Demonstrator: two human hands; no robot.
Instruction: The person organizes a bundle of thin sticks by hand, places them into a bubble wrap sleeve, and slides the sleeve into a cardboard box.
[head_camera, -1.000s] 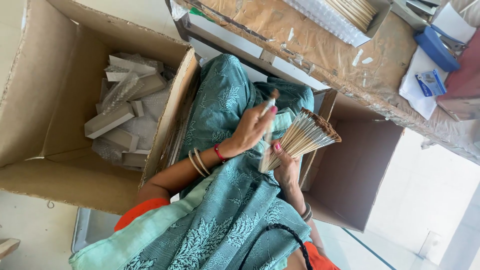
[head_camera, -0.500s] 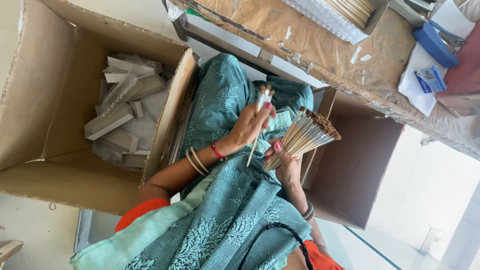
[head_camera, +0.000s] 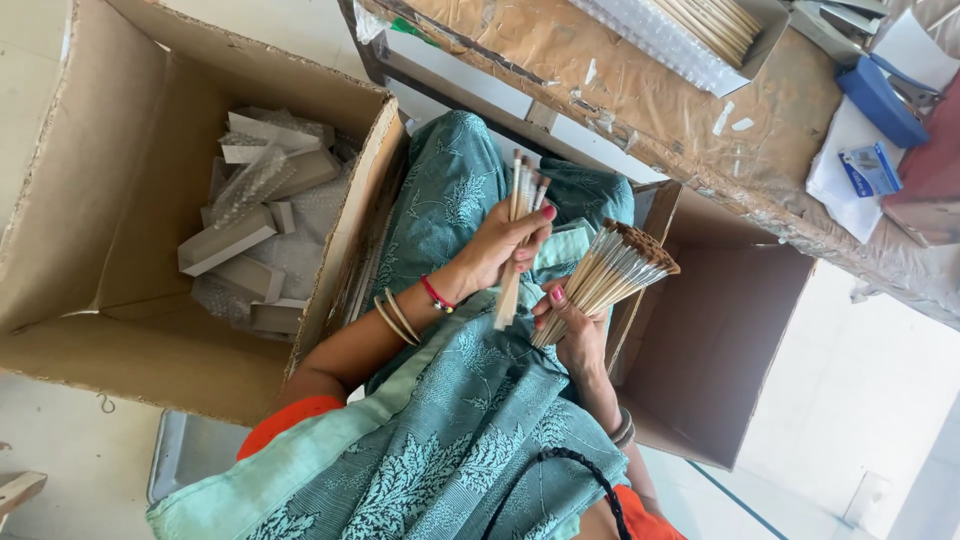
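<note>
Thin sticks (head_camera: 521, 235) stand nearly upright, pinched in the left hand (head_camera: 500, 250); slim, pale, wooden. The right hand (head_camera: 572, 318) clasps a fanned bundle (head_camera: 610, 272) slanting toward the brown box (head_camera: 720, 340).

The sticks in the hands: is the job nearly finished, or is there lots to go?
Probably lots to go. Done, it seems: small grey cartons lie in the big cardboard box, though I cannot tell if they are filled. In hand: the left hand has a few sticks in its grip, and the right hand holds a thick bundle. Left: that whole bundle, plus more sticks on the table.
</note>
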